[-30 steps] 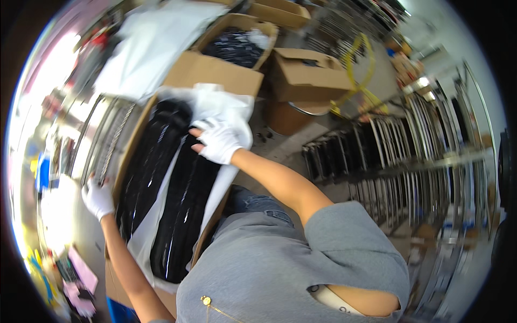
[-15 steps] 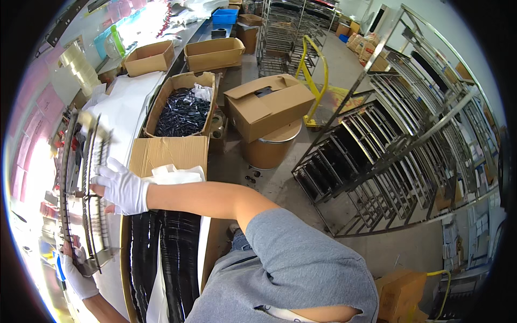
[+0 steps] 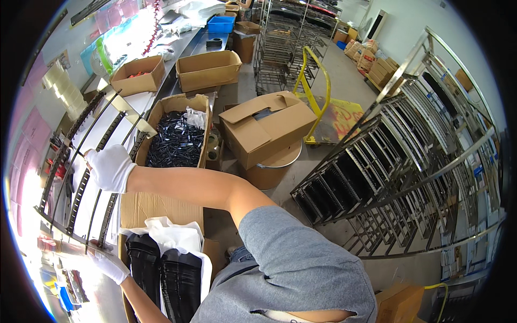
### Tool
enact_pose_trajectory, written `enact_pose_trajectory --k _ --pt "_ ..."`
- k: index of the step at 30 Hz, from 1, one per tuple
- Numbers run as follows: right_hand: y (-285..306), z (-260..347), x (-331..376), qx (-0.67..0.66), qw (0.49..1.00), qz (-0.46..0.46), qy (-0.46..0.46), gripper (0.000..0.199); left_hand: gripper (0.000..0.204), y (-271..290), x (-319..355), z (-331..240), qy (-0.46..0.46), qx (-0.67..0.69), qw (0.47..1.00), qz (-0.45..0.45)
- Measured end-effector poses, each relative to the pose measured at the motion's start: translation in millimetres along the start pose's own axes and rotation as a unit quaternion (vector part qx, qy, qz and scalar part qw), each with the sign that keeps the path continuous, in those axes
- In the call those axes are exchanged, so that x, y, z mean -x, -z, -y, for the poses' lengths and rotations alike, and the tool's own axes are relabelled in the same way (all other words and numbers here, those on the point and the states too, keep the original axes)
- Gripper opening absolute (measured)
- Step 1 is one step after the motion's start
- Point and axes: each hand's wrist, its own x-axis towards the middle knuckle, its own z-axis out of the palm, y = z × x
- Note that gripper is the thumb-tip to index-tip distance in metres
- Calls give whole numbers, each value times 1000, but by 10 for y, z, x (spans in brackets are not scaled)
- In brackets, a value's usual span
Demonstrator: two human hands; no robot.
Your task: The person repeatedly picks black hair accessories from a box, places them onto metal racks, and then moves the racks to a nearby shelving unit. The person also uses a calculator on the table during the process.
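A metal rack point(image 3: 81, 185) with several slotted dark bars and thin rods is held up at the left, its face turned toward me. My right hand point(image 3: 112, 168), in a white glove, is closed on a rod in its middle. At the rack's lower edge, my left hand point(image 3: 109, 264), also white-gloved, grips the frame; part of its fingers is hidden or washed out by glare. Just right of the hands stands an open carton point(image 3: 207, 269) holding long black stacked pieces point(image 3: 177, 274) beside crumpled white paper point(image 3: 168, 232).
Beyond lies a carton of small black parts point(image 3: 177, 140), with two more open cartons point(image 3: 209, 72) behind. A closed carton point(image 3: 266, 126) rests on a round drum point(image 3: 274, 175). A yellow trolley point(image 3: 323, 116) and a tall metal shelf rack point(image 3: 377, 156) occupy the right.
The rack has turned from nearly edge-on to showing its face. My right hand went from spread fingers to closed on a rod. My left hand has shifted rightward with the frame.
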Motion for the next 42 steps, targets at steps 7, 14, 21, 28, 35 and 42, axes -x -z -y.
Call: enact_pose_trajectory --k 7,14,21,28,35,42 --pt "-293 -378 -192 -55 990 96 -83 17 39 -157 16 -243 26 -22 998 -44" --pt "-754 -541 -148 -111 987 24 -110 25 51 -45 -374 -782 76 35 996 -45" --pt "-1546 -299 -450 -365 892 -96 -250 18 35 242 -1600 -1649 -176 -50 978 -96" --pt "-2185 89 -410 -403 816 -140 -390 27 33 87 -2158 -1846 -26 -123 988 -95" --pt "-2553 -116 116 -393 827 -114 -385 13 38 154 -1944 -1065 15 -83 991 -107" --pt "-1545 -1134 -645 -119 980 33 -157 25 25 1063 -1545 -1039 -205 -127 955 -175"
